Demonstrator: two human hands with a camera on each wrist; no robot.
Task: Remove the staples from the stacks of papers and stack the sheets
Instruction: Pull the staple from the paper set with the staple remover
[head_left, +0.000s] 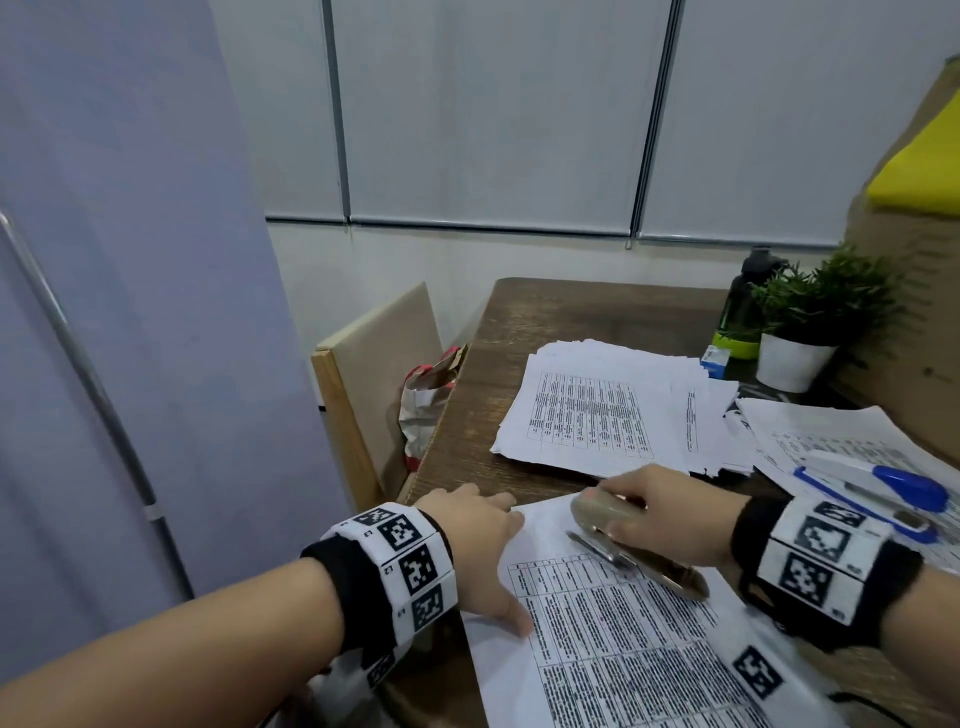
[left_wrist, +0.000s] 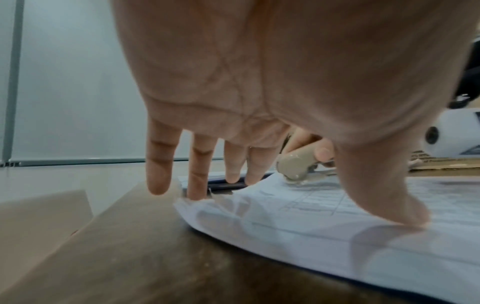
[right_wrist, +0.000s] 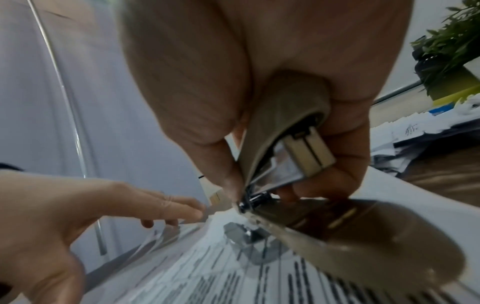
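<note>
A stapled stack of printed sheets (head_left: 649, 649) lies at the table's front. My left hand (head_left: 493, 551) rests on its left edge, fingers straight, with the thumb (left_wrist: 405, 214) pressing the top sheet. My right hand (head_left: 665, 514) grips a beige stapler (head_left: 592, 512) swung wide open. Its nose (right_wrist: 249, 201) sits at the stack's top corner and its base (right_wrist: 363, 232) lies flat on the page. The staple itself is hidden under the nose. A loose pile of sheets (head_left: 597, 410) lies behind, mid-table.
At the right, another pile of papers (head_left: 831, 436) carries a blue and white stapler (head_left: 883, 483). A potted plant (head_left: 810, 322), a dark bottle (head_left: 748, 296) and a cardboard box (head_left: 924, 312) stand at the back right. Left of the table stands a chair (head_left: 374, 374) with a bag (head_left: 426, 405).
</note>
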